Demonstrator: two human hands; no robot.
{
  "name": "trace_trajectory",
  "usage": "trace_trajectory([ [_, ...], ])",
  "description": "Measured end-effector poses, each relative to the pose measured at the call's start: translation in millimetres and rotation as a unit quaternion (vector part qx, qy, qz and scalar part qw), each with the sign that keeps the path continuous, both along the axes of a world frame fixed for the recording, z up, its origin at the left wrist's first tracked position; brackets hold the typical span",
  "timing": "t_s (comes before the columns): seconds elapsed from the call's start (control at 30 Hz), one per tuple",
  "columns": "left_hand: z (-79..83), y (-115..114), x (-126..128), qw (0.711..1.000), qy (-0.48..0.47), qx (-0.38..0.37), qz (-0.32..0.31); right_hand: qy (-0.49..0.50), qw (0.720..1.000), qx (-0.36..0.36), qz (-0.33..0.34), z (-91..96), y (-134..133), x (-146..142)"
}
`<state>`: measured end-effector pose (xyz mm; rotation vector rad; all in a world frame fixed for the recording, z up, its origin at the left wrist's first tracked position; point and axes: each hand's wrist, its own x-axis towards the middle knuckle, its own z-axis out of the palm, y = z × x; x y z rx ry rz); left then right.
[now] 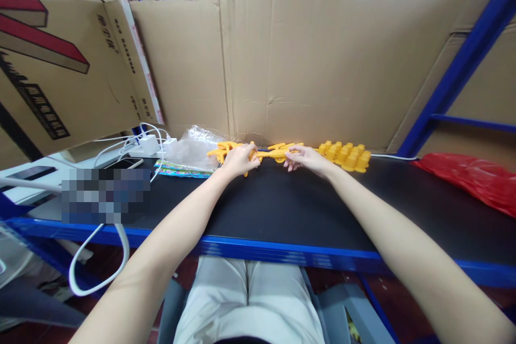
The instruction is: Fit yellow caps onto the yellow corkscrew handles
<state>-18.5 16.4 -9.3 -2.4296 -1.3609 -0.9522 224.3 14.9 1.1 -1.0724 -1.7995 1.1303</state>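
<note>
My left hand [241,160] is closed around a branching yellow plastic piece [221,151], whose prongs stick out past the fingers. Between my two hands lies a slim yellow plastic part [276,155]. My right hand [308,161] has its fingers curled at the right end of that part, seemingly pinching it; the fingertips partly hide the contact. Just beyond my right wrist sits a cluster of yellow cup-shaped pieces [345,156] in rows. Fine detail of the yellow parts is too small to make out.
A clear plastic bag [197,145] lies left of my left hand, over a colourful printed packet [183,169]. White chargers [149,144] and cables crowd the left side. A red plastic bag [467,180] rests at the right. Cardboard [322,64] walls the back of the black shelf [274,209].
</note>
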Motion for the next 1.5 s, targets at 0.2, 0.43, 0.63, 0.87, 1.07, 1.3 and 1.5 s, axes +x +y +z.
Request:
trace_trajectory([
  [0.2, 0.7, -2.2, 1.3, 1.0, 0.005, -0.003, -0.002, -0.009, 1.0, -0.011, -0.024, -1.0, 1.4, -3.7],
  [0.43, 0.0, -1.8, 1.9, 1.0, 0.008, -0.008, 0.004, -0.037, 0.999, -0.017, -0.006, 0.0, -0.4, 0.3],
  [0.63, 0.8, -4.0, 1.4, 1.0, 0.009, -0.011, 0.006, -0.024, 1.0, 0.005, 0.004, 0.3, -1.0, 0.3],
  [0.87, 1.7, -4.7, 1.5, 0.999, 0.021, -0.023, 0.007, -0.024, 0.999, 0.019, -0.011, -0.9, 0.4, -0.7],
  [1.07, 0.3, -2.4, 1.2, 1.0, 0.023, -0.012, 0.007, -0.027, 0.999, 0.02, -0.003, -1.0, 1.0, 0.0],
  [1.3, -0.2, -3.9, 1.6, 0.999, 0.02, -0.025, 0.012, 0.02, 0.999, -0.008, -0.025, 1.0, -1.2, -1.4],
  [1.5, -1.1, -4.4, 1.9, 0.999, 0.022, -0.038, 0.006, 0.066, 0.996, -0.043, -0.04, -1.4, 2.7, -0.8],
])
